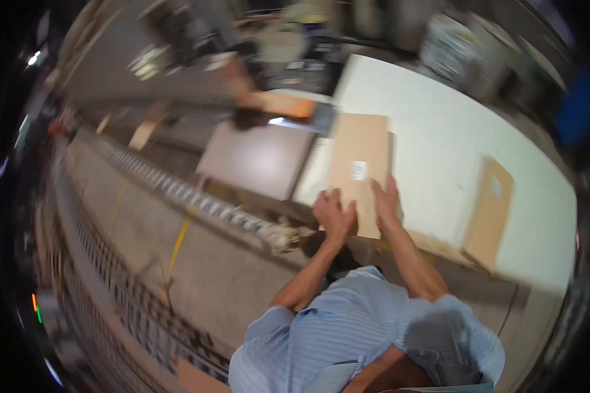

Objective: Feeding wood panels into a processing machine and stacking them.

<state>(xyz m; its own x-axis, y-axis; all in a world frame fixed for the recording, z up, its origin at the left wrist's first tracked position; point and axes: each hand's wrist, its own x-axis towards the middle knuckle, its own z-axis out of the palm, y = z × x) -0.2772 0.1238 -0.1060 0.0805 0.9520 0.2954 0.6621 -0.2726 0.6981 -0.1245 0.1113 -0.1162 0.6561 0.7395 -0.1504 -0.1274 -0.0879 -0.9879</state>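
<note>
Head view: workshop, grey floor (216, 281) left, white tabletop (432, 124) right. Flat brown cardboard box (357, 141), white label (359, 171) up, at tabletop's left end. Right hand (388, 206) grasping right edge; left hand (335, 215) at left edge, grip unclear. Likely light, stiff, corners crushable; hold long edges.
</note>
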